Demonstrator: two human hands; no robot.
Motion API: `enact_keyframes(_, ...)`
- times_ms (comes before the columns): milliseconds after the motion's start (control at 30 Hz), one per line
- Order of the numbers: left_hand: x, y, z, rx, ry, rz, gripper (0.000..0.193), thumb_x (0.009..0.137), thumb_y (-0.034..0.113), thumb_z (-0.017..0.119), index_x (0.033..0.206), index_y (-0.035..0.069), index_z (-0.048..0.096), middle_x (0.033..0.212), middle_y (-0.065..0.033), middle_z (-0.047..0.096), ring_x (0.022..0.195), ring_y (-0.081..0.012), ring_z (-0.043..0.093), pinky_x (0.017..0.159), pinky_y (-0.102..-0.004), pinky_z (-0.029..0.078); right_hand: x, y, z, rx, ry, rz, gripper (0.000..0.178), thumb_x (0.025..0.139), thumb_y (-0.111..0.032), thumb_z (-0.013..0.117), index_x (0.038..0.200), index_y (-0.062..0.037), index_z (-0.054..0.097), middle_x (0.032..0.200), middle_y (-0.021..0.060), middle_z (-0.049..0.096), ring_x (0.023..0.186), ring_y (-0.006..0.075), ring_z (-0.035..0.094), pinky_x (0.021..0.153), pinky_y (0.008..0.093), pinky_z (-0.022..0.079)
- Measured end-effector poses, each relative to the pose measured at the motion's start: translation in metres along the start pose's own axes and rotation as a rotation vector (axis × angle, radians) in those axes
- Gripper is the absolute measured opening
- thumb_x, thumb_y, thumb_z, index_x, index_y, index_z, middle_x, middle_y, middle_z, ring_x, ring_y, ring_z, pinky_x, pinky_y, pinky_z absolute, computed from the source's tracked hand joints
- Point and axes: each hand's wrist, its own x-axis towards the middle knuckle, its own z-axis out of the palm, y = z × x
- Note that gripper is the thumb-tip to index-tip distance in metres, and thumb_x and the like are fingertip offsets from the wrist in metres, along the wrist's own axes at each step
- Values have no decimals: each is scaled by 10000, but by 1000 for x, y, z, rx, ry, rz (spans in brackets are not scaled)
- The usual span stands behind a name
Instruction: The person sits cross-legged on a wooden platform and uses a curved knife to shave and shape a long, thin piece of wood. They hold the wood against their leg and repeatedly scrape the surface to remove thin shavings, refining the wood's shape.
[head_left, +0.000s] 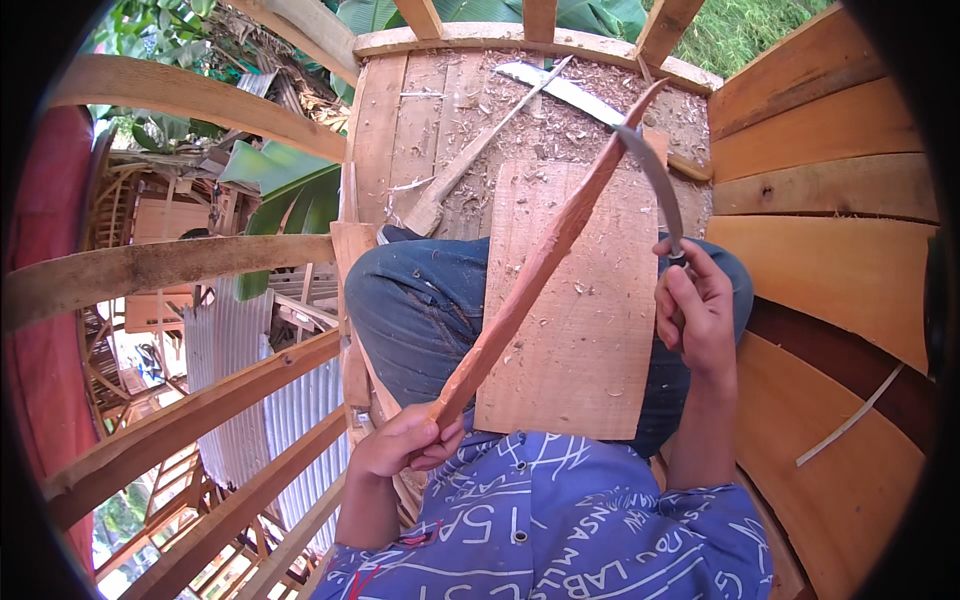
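My left hand [408,440] is wrapped round the near end of a long, roughly carved reddish-brown wooden stick [545,262]. The stick slants up and away to the right, tapering to a point. In my right hand [695,308] is the handle of a sickle-like knife with a curved blade [657,185]. The blade's tip meets or overlaps the stick near its far end; whether they touch I cannot tell. Beneath the stick, a flat wooden board [580,340] lies across my lap between my bent knees.
On the plank floor [375,125] ahead lie a pale carved wooden piece [470,155], a broad metal blade [565,90] and many shavings. Wooden rails [180,265] run along the left, with corrugated sheets [230,350] beyond. A plank wall [820,270] stands close on the right.
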Motion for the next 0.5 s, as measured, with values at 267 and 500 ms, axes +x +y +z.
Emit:
enact_keyframes(267, 3, 5, 3, 9, 32, 7, 472, 930, 529, 467, 811, 79, 384, 607, 34, 326, 451, -33, 306, 391, -190, 231, -5, 9, 11, -157, -149, 8, 257, 873, -63, 612, 1120, 10, 614, 601, -31, 537, 482, -5, 429, 449, 176, 325)
enact_keyframes(500, 2, 4, -2, 8, 22, 43, 454, 946, 507, 450, 821, 75, 392, 611, 33, 332, 455, -29, 303, 397, -188, 232, -6, 9, 18, -239, -251, -24, 278, 858, -68, 628, 1123, 15, 606, 624, -25, 546, 471, 5, 437, 440, 176, 326)
